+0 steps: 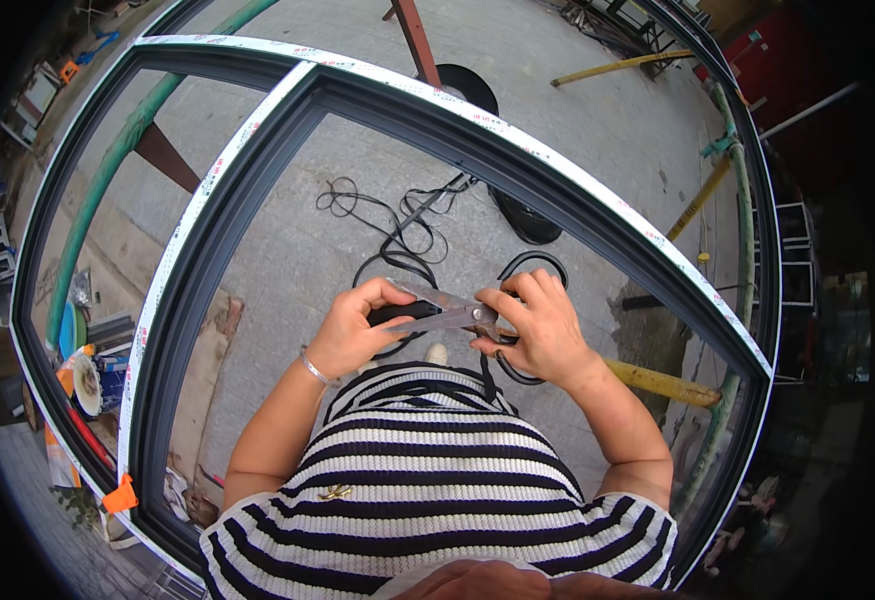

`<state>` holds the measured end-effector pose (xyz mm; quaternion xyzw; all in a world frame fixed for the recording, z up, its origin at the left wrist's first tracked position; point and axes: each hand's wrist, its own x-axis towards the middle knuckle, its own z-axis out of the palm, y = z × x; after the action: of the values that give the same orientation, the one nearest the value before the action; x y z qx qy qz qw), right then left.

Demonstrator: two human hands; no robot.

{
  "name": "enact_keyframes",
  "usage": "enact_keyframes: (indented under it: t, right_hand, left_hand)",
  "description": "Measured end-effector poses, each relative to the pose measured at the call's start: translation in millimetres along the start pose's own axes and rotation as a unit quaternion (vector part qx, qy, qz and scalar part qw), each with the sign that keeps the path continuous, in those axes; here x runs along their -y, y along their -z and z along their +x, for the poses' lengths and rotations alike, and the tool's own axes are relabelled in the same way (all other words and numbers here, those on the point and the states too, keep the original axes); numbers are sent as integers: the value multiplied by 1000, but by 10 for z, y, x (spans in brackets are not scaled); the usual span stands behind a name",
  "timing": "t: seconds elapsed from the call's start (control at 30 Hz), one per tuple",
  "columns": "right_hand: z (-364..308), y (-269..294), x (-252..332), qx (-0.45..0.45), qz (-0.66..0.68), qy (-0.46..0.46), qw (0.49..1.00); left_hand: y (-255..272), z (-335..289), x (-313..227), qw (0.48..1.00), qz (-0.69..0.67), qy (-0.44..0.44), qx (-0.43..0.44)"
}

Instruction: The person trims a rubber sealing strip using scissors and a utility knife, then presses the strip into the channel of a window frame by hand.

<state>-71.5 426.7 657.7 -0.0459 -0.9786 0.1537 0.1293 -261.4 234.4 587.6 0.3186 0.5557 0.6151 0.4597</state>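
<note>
My right hand (549,328) grips a pair of scissors (454,317) with large black loop handles, one loop showing above the fingers and one below. The metal blades are spread and point left. Between them runs a black rubber-like strip (393,313), pinched in my left hand (345,328) with the thumb below and fingers above. Whether the blades touch the strip I cannot tell. More of the black strip (397,235) lies in loose loops on the concrete beyond my hands.
A large dark window frame (247,190), edged with white printed film, surrounds my arms. Green pipes (117,150) and a yellow pipe (662,382) pass beneath it. A black bundle (522,215) rests on the floor ahead. Assorted supplies (87,380) stand at the left.
</note>
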Motion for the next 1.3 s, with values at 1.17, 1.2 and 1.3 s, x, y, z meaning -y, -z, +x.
enact_keyframes:
  t: [1.17, 1.2, 1.3]
  right_hand:
    - [-75, -84, -42, -105, 116, -161, 974]
    - [-73, -152, -37, -126, 117, -165, 971]
    - [-90, -248, 28, -117, 184, -238, 947]
  left_hand:
    - [-51, 222, 189, 994, 14, -96, -56]
    - [58, 274, 336, 982, 129, -136, -25]
    - [53, 297, 170, 999, 37, 14, 30]
